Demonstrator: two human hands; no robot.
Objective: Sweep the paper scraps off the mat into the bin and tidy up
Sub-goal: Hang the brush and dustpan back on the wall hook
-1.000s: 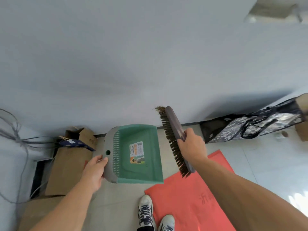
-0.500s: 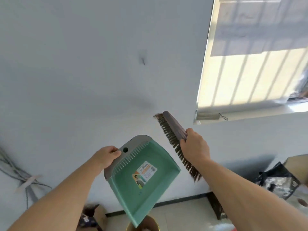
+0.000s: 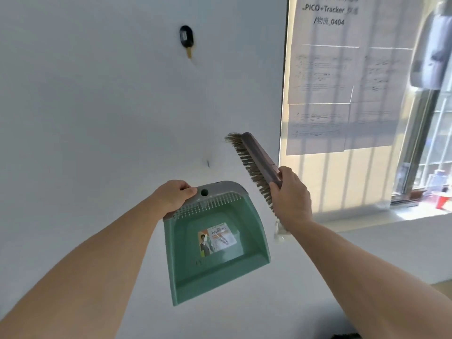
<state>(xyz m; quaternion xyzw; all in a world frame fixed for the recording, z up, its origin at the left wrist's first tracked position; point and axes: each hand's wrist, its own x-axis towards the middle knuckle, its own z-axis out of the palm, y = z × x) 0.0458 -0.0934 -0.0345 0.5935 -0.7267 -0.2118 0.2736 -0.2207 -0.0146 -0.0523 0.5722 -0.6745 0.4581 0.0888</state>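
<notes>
1. Green plastic dustpan (image 3: 215, 250) with a grey comb-toothed handle end hangs in front of a plain white wall (image 3: 97, 106). I see it tilted, its open lip pointing down and slightly right, a printed label stuck on its inner floor.
2. My left hand (image 3: 175, 195) has its grip clamped on the grey rim, just beside the round hanging hole.
3. My right hand (image 3: 289, 200) has its grip closed around the brown-backed hand brush with tan bristles (image 3: 254, 165). The brush slants up and to the left, bristles facing the dustpan.
4. Brush and dustpan sit near each other but apart, with a narrow strip of wall showing between the bristles and the pan's right edge.
5. A small black hook (image 3: 186, 37) is fixed high on the wall, well above both tools, with bare wall all around it.
6. To the right, the wall ends at a window edge, where printed paper sheets (image 3: 342, 81) are taped to the glass.
7. Neither mat, scraps nor bin shows in this view.
</notes>
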